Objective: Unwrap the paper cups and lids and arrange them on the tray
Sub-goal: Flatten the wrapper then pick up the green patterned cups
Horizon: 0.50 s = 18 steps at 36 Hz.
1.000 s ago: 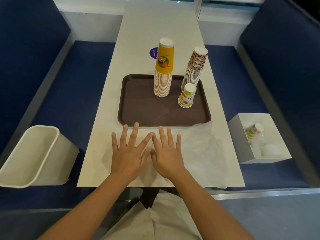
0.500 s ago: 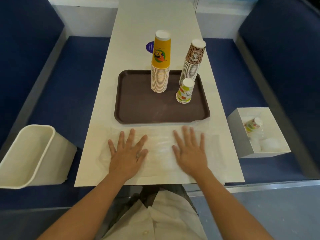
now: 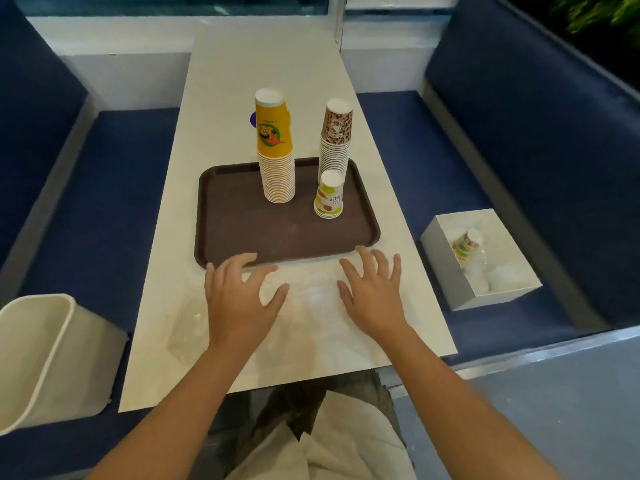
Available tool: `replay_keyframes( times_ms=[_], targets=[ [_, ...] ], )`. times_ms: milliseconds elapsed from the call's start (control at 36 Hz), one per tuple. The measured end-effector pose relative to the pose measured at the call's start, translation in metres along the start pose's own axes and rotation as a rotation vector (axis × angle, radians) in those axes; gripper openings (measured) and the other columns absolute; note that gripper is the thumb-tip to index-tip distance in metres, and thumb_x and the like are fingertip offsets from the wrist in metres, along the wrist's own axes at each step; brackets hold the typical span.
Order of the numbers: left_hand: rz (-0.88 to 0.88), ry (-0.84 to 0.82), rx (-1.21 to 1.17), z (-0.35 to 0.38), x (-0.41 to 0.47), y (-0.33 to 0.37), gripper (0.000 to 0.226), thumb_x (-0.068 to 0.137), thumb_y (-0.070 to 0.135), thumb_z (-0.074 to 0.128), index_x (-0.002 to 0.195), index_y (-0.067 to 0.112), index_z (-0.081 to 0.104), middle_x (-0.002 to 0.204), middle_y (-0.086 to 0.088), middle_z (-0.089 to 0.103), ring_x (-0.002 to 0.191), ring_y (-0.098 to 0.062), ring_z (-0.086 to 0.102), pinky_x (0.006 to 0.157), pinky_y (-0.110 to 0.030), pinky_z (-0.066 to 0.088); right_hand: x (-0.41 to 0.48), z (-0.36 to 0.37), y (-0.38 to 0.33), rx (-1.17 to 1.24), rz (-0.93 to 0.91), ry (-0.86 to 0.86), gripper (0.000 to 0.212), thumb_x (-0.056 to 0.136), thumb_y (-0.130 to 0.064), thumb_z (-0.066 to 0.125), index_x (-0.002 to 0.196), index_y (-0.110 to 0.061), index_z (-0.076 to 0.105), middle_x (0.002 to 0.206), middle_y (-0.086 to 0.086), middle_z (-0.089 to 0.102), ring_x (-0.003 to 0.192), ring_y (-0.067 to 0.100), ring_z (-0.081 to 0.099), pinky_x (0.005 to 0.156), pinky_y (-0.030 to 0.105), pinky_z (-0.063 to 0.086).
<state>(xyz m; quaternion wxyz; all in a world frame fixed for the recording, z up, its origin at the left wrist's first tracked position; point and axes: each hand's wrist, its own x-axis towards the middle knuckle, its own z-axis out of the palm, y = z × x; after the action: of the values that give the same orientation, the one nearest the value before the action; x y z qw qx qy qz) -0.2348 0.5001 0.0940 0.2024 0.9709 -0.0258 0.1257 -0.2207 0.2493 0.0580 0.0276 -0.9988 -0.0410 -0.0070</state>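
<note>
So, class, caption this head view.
Left hand and right hand over clear plastic wrap, before brown tray bearing three paper-cup stacks.

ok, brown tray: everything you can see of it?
The brown tray is rectangular, dark brown, plastic-looking, with rounded corners and a raised rim. It lies flat on the white table, long side toward the person. Three upside-down cup stacks stand on its far half: a tall yellow stack, a tall brown-patterned stack, and a short green-and-orange stack in front of it. The near half is bare. Fingers of the left hand lie over its near rim; contact unclear.
</note>
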Motion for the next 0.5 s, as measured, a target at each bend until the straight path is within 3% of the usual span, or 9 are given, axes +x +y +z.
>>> replay_keyframes(
  times_ms=[139, 250, 306, 361, 500],
  targets=[
    [0.001, 0.127, -0.23, -0.015, 0.027, 0.061, 0.037, 0.092, 0.047, 0.067, 0.121, 0.026, 0.073, 0.125, 0.0, 0.06, 0.116, -0.019, 0.053, 0.096, -0.047, 0.049, 0.007, -0.044, 0.013, 0.165, 0.119, 0.329, 0.035, 0.098, -0.041, 0.059, 0.13, -0.027, 0.063, 0.146, 0.007, 0.05, 0.133, 0.031, 0.044, 0.116, 0.06, 0.031],
    [0.07, 0.048, -0.434, -0.01, 0.056, 0.114, 0.039, 0.095, 0.032, 0.072, 0.133, 0.024, 0.065, 0.125, 0.003, 0.054, 0.114, -0.014, 0.055, 0.093, -0.031, 0.049, 0.018, -0.076, 0.056, 0.274, 0.252, 0.456, 0.044, 0.095, -0.033, 0.061, 0.139, -0.027, 0.056, 0.148, 0.007, 0.044, 0.133, 0.03, 0.041, 0.11, 0.055, 0.037],
    [0.101, -0.045, -0.491, -0.002, 0.071, 0.145, 0.043, 0.096, 0.032, 0.07, 0.137, 0.027, 0.06, 0.127, 0.007, 0.051, 0.113, -0.01, 0.056, 0.084, -0.013, 0.042, 0.022, -0.087, 0.09, 0.309, 0.334, 0.484, 0.052, 0.094, -0.031, 0.063, 0.145, -0.029, 0.051, 0.152, 0.006, 0.041, 0.134, 0.029, 0.04, 0.108, 0.052, 0.039],
    [0.129, -0.139, -0.517, 0.012, 0.084, 0.176, 0.043, 0.097, 0.035, 0.068, 0.139, 0.032, 0.057, 0.129, 0.01, 0.048, 0.112, -0.006, 0.056, 0.078, -0.005, 0.035, 0.024, -0.092, 0.129, 0.37, 0.414, 0.493, 0.057, 0.094, -0.027, 0.064, 0.148, -0.03, 0.046, 0.154, 0.007, 0.037, 0.134, 0.031, 0.037, 0.106, 0.05, 0.041],
    [0.225, -0.298, -0.56, 0.065, 0.115, 0.255, 0.044, 0.1, 0.041, 0.064, 0.142, 0.038, 0.05, 0.132, 0.01, 0.047, 0.109, -0.007, 0.057, 0.085, -0.021, 0.048, 0.033, -0.074, 0.238, 0.531, 0.671, 0.372, 0.066, 0.095, -0.024, 0.063, 0.154, -0.029, 0.035, 0.157, 0.007, 0.027, 0.137, 0.032, 0.031, 0.11, 0.05, 0.04]
  ],
)
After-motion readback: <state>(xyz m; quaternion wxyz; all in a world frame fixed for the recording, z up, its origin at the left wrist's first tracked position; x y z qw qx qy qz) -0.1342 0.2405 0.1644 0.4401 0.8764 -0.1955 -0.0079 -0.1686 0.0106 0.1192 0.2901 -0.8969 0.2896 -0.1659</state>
